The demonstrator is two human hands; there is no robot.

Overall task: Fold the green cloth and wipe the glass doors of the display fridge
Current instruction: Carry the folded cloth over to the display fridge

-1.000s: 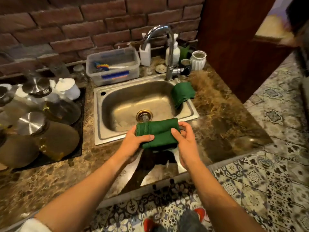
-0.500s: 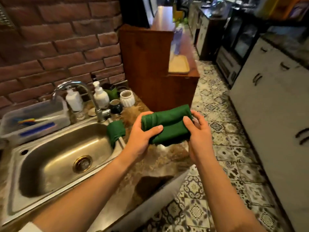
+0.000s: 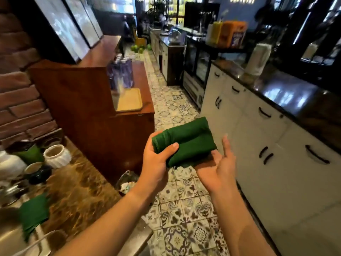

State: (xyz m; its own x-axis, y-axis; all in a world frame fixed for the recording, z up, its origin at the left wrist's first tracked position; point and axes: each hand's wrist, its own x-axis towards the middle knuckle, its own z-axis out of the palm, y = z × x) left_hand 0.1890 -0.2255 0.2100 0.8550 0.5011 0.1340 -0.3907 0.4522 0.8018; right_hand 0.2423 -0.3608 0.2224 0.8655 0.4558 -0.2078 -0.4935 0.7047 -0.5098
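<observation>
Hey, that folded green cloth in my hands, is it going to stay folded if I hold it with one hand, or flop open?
The green cloth looks soft and thick, so it will probably sag. The left hand pinches the layered end with its thumb on top, which should keep the fold. The right hand is open under the far end; unsupported, that end likely droops.

right hand [image 3: 217, 167] has let go of green cloth [image 3: 186, 143]; view turned from sink.

green cloths [image 3: 186, 143]: 2 | hands [image 3: 156, 163]: 2 | white jars [image 3: 57, 156]: 1

White vase [image 3: 57, 156] on marble counter [image 3: 77, 191].
</observation>
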